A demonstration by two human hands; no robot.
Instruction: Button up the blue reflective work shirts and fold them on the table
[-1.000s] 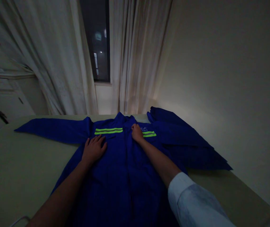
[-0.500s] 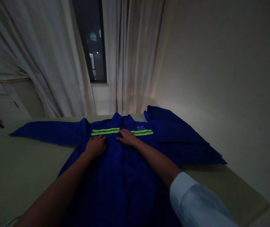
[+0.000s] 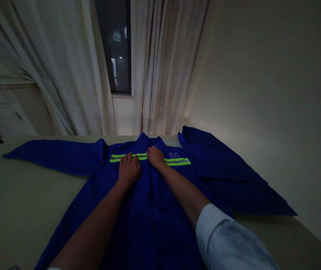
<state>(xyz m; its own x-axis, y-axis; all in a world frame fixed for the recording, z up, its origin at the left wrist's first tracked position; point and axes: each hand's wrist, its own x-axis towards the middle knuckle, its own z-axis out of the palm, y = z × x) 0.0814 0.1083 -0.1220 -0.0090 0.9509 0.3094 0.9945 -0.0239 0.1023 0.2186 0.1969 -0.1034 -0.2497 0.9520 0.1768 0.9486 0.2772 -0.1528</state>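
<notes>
A blue work jacket [image 3: 137, 210] lies front up on the table, its collar at the far side and one sleeve stretched out to the left. A yellow-green reflective stripe [image 3: 177, 161] crosses its chest. My left hand [image 3: 130, 169] rests on the left chest, fingers apart and reaching over the stripe. Just below the collar, my right hand [image 3: 155, 156] has its fingers closed on the front edge of the jacket. The fingertips of that hand are partly hidden. A small light logo shows right of it.
Folded blue cloth [image 3: 233, 176] lies at the right, by the jacket's right shoulder and against the wall [image 3: 275, 93]. The pale table [image 3: 5, 210] extends to the left. Behind it hang curtains [image 3: 166, 67] beside a dark window [image 3: 115, 48]. A cabinet [image 3: 2, 108] stands at the far left.
My left hand has moved right and up onto the stripe. My right hand has moved slightly up towards the collar, its fingers now more curled. The view has shifted a little.
</notes>
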